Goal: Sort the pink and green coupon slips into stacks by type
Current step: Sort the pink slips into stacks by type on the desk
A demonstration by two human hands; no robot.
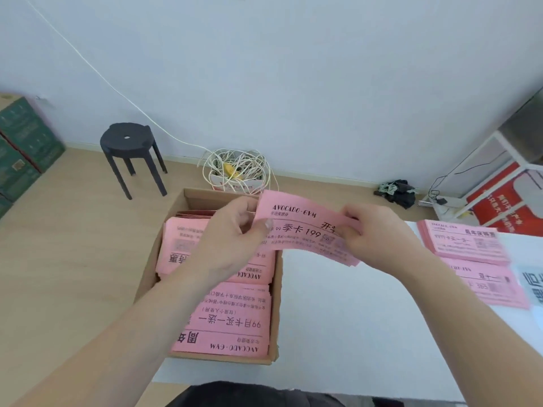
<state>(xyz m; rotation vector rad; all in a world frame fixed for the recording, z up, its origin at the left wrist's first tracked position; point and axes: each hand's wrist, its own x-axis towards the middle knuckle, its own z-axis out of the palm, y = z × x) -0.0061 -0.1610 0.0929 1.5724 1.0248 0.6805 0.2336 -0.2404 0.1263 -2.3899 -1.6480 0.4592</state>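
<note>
A thin bundle of pink coupon slips (299, 227) is held up over the right edge of a cardboard box (276, 304). My left hand (232, 239) pinches its left end and my right hand (373, 233) pinches its right end. The box holds more pink slips (229, 318), printed side up and turned away from me. On the white table (352, 318) at the right lie two stacks of pink slips, a far stack (464, 242) and a near stack (484, 286). No green slips show.
A black stool (129, 154) stands on the wood floor at the left, beside green boxes (20, 148). A coil of white cord in a small box (235, 171) sits behind the cardboard box. A white rack with red packaging (499, 201) stands at the right.
</note>
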